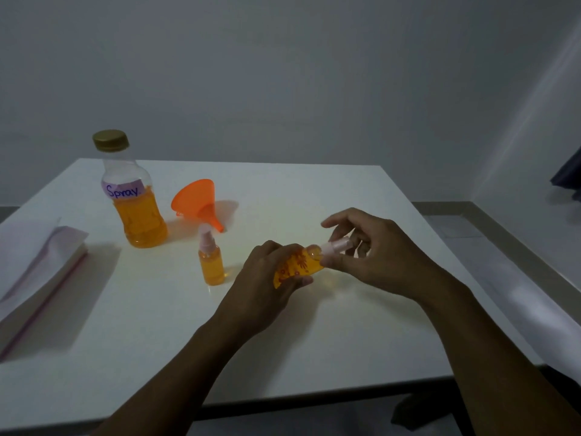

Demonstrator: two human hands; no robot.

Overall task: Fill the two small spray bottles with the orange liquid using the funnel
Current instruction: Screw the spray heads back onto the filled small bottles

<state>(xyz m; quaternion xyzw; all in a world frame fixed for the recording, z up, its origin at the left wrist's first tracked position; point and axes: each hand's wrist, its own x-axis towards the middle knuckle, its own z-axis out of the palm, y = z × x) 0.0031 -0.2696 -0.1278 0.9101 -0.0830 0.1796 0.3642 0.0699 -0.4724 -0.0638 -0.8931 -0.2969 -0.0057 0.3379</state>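
Observation:
A small spray bottle with a flower pattern [300, 262], full of orange liquid, is tilted above the white table [283, 341]. My left hand [267, 275] grips its body. My right hand [371, 250] pinches its pale pink spray cap [334, 245]. A second small spray bottle [211, 262] stands upright to the left, capped and filled with orange liquid. The orange funnel [198, 201] lies on its side behind it. A large bottle [132, 196] labelled "Spray", about half full of orange liquid, stands at the back left with its gold lid on.
A stack of white paper or a book [37, 278] lies at the table's left edge. A grey wall rises behind the table. The floor and a skirting board show on the right.

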